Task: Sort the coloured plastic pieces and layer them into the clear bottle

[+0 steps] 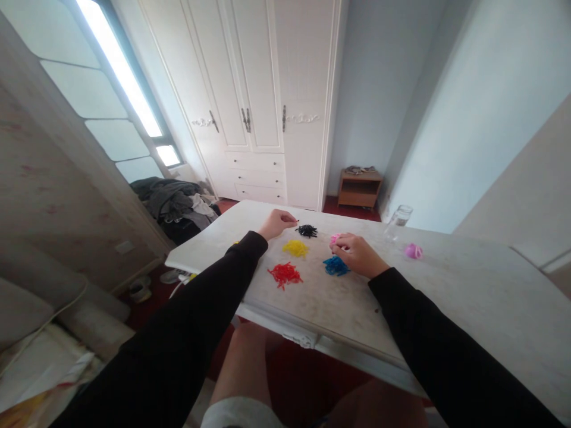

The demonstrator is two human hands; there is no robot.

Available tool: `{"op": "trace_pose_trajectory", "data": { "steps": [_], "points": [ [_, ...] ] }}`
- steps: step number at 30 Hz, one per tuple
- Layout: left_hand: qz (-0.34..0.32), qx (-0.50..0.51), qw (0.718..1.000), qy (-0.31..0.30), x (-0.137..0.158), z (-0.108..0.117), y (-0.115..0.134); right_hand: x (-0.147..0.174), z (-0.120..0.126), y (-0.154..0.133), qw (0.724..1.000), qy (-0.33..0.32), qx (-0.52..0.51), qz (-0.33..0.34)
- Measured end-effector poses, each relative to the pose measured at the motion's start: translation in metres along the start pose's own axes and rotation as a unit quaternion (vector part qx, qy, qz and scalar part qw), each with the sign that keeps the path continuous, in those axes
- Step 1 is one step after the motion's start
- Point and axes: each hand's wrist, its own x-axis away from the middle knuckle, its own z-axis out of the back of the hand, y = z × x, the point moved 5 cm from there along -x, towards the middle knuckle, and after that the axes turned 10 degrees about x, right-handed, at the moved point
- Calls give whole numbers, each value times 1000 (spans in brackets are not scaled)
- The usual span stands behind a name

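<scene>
My left hand (277, 224) is closed in a pinch just left of the black pile (307, 230) of small thin pieces, and a tiny dark piece shows at its fingertips. Over on the right, my right hand (357, 255) has its fingers together at the pink pile (335, 238), which they partly cover; what lies between them is hidden. Close below that hand is a blue pile (335, 266) of short strips. A yellow pile (295, 248) and a red pile (285, 274) lie between my arms. The pieces are too small to name their kind.
The piles lie on a white table (312, 303). A clear glass jar (398, 221) stands at its far right edge, near a pink-purple object (413, 251). Beyond are a white wardrobe (250, 77), a small wooden cabinet (359, 189) and heaped clothes (172, 202).
</scene>
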Motion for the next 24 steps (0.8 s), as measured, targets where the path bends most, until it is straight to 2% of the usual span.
{"op": "trace_pose_trajectory", "data": {
  "steps": [6,14,18,24],
  "points": [
    [-25,29,999,-17,-2,-9,-11,0,1,-5,1000,-5,-1,6],
    [-46,24,997,-55,0,-31,-5,-1,4,-11,1000,-9,12,12],
    [-62,37,996,-52,3,-30,-6,-1,5,-13,1000,-12,11,10],
    [-48,65,996,-38,1,-24,-9,-1,4,-14,1000,-14,4,9]
  ]
}}
